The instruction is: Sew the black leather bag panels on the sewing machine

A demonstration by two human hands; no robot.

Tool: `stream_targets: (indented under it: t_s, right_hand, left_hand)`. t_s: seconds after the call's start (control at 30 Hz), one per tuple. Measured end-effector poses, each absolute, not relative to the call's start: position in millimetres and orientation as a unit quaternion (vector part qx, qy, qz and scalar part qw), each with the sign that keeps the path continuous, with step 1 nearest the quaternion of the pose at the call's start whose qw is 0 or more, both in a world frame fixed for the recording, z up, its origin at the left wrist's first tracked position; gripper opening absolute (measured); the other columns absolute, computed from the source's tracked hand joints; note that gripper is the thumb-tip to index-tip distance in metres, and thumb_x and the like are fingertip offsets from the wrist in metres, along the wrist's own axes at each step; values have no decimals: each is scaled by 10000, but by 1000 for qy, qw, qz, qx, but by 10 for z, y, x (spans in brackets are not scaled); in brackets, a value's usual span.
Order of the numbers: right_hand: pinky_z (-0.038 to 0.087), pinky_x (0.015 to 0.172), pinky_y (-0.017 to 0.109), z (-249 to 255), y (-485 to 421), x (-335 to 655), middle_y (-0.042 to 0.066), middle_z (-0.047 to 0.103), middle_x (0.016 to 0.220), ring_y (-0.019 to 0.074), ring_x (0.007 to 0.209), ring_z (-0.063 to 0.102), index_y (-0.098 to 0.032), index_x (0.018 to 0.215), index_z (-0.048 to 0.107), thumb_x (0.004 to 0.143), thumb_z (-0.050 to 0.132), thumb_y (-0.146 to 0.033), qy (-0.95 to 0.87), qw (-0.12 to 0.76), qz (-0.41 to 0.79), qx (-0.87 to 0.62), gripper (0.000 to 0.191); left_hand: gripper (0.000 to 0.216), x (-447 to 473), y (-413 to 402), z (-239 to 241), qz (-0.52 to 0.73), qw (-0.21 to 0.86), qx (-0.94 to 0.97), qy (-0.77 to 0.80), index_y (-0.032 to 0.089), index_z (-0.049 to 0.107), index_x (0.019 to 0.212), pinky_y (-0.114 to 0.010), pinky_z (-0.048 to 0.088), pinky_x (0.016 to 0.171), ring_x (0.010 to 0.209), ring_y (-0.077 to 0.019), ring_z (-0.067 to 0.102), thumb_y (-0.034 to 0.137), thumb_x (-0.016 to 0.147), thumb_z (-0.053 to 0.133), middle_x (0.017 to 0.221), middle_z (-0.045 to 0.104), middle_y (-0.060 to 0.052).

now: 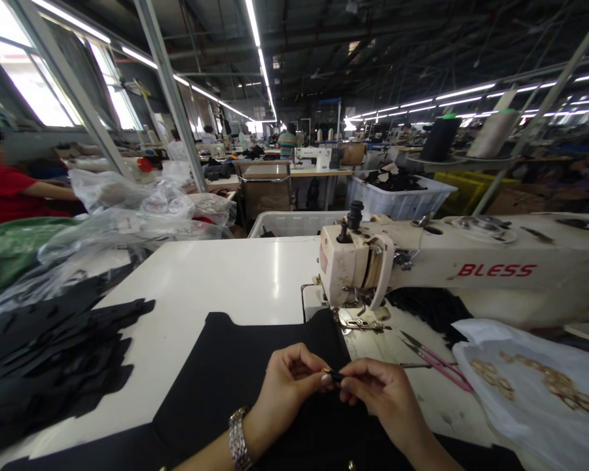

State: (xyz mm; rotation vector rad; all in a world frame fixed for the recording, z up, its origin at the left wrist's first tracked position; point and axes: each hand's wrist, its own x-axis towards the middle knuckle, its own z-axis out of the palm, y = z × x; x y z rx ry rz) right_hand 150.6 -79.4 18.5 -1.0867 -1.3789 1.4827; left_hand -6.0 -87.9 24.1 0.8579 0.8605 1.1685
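Small black piece [334, 376]: pinched between the fingertips of both hands, just in front of the sewing machine [471, 268], short of its needle plate, above the black fabric [235, 366]. Left hand [287, 379]: fingers curled narrow, thumb and forefinger closed on the piece's left end; metal watch [239, 438] on the wrist. Right hand [377, 389]: fingers curled narrow, tips closed on the piece's right end, close to the left fingertips. Black fabric: spread flat on the white table [226, 281] in front of the machine, upper edge reaching the needle plate. Pink-handled snips [436, 361]: in front of the machine's arm, apart from the hands. White bag [535, 418] with gold-coloured rings [559, 386]: front right of the machine. Stack of black cut pieces [49, 353]: well left of the machine. Clear plastic bags [127, 216]: left of and behind the machine. White crate [294, 224]: directly behind the machine's head.
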Motion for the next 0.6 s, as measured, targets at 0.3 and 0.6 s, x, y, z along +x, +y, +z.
stream_targets:
  t_s: [0.3,0.6]
  right_hand:
    - [423,457,190,186,-792,1507,11,607,509,103,471,541,-145,640,639,673,628,-348,-578,394,557,-448,206]
    - [420,477,217,169,-777,1478,23,592,522,129,489,534,-157,663,633,699,565,-448,-604,367,539,-458,301]
  left_hand:
    - [256,-67,-901,244,518,667,388,368,105,471,622,-180,441,534,545,-79,563,146,583,721,642,630,-26]
    - [328,-29,-880,222,543,666,364,360,113,453,637,-183,433,503,496,-82,550,190,530,754,601,602,-25]
